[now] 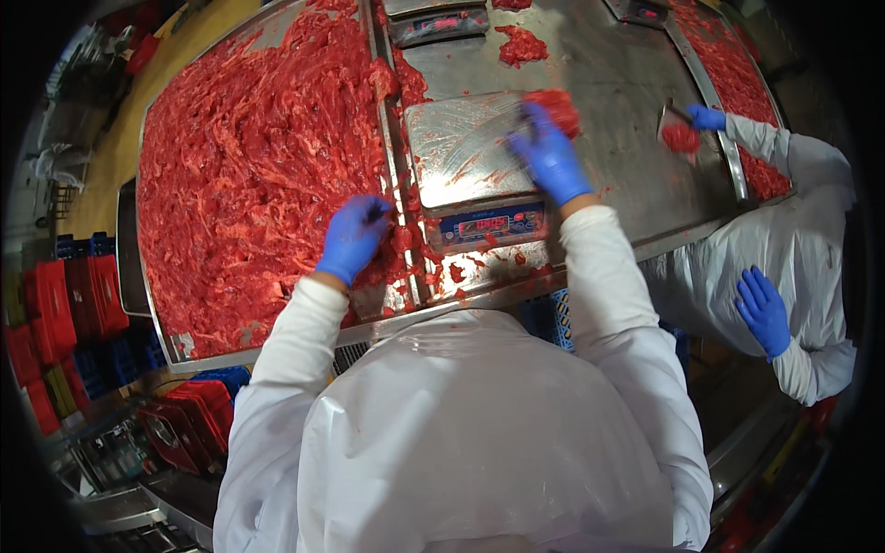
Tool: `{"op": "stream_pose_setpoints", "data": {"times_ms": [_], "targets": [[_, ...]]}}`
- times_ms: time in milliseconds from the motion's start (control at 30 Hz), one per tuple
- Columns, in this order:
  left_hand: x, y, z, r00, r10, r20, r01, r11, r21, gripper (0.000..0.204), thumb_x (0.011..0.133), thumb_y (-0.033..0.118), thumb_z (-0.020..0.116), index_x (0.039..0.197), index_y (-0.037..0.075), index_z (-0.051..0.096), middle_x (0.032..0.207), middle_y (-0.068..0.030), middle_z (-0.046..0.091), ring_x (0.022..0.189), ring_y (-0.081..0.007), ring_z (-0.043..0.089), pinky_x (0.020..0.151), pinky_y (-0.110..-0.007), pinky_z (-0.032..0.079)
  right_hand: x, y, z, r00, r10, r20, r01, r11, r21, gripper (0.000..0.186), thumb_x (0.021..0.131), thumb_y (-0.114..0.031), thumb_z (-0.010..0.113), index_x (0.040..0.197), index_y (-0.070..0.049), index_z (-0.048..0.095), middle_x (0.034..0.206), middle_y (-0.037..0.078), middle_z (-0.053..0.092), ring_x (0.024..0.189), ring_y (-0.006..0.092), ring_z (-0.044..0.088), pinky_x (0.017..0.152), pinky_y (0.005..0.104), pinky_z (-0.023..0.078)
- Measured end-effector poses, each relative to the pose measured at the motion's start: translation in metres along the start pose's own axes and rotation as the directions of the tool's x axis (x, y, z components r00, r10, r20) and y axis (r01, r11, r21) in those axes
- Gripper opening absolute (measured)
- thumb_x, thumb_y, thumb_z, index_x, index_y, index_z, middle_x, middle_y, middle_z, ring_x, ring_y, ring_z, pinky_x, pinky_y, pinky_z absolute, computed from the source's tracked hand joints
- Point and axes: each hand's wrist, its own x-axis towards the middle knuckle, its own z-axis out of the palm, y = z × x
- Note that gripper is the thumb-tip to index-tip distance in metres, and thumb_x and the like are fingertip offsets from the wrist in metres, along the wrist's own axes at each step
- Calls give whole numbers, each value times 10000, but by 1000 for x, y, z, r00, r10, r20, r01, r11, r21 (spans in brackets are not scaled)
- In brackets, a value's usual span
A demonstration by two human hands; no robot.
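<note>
Meat portion [561, 108] at far-right corner of scale [456, 157], just beyond nearer right hand [551, 155]; blur obscures long axis, and I cannot tell whether it's pinched. Left hand [353, 237] half-curled, contents unclear.

I'm seeing the right hand [551, 161] blurred, partly covering a blurry meat lump [562, 108]; the left hand [352, 241] is partly hiding a dark patch [375, 214] I'm not making out; the far scale [441, 26] is running past the upper edge.
</note>
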Motion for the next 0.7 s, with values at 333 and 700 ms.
{"op": "stream_pose_setpoints", "data": {"times_ms": [333, 700], "targets": [[-36, -36, -18, 996, -8, 87, -29, 908, 418, 142, 862, 93, 655, 994, 94, 707, 988, -212, 674, 915, -438, 666, 783, -493, 546, -136, 118, -24, 940, 300, -160, -333, 907, -258, 728, 916, -372, 765, 1494, -23, 494, 1395, 255, 629, 1283, 422, 611, 1103, 495, 463], [76, 151, -21, 926, 297, 235, -206, 916, -343, 325, 837, 141, 815, 1118, 29, 697, 1051, -86, 679, 987, -171, 647, 850, -329, 537, -174, 86, -10, 986, 54, -157, -115, 904, -412, 601, 893, -329, 777, 1355, 20, 617, 1251, 255, 704, 1147, 405, 688, 1005, 447, 533]]}}
